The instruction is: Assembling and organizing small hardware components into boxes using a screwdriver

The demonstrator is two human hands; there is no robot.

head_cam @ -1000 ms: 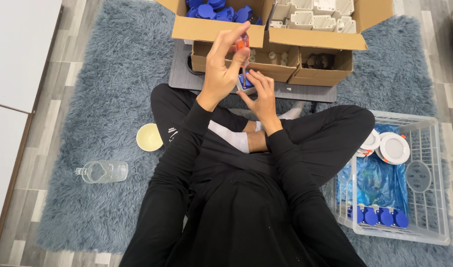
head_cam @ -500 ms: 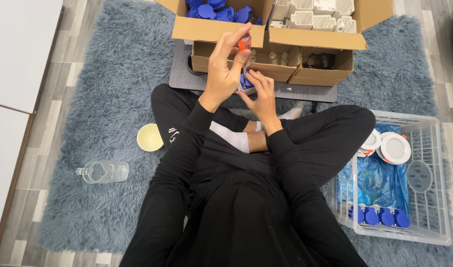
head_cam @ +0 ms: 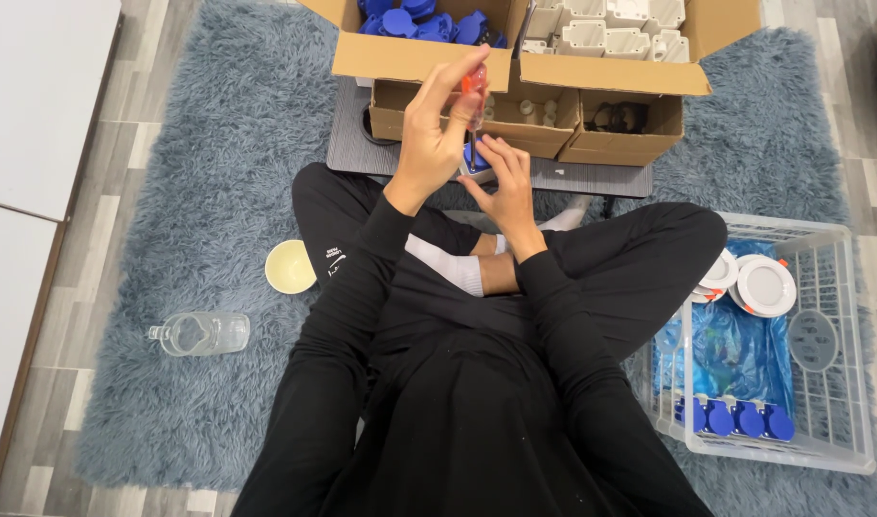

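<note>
Mid-assembly: left hand (head_cam: 434,134) grips an orange-handled screwdriver (head_cam: 474,91) upright over a small blue part (head_cam: 475,158) that the right hand (head_cam: 501,182) pinches above the lap, so next likely needs tip seated square, part steady.

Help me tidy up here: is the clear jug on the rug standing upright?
No, the clear jug lies on its side on the blue-grey rug, near the small cream bowl.
</note>
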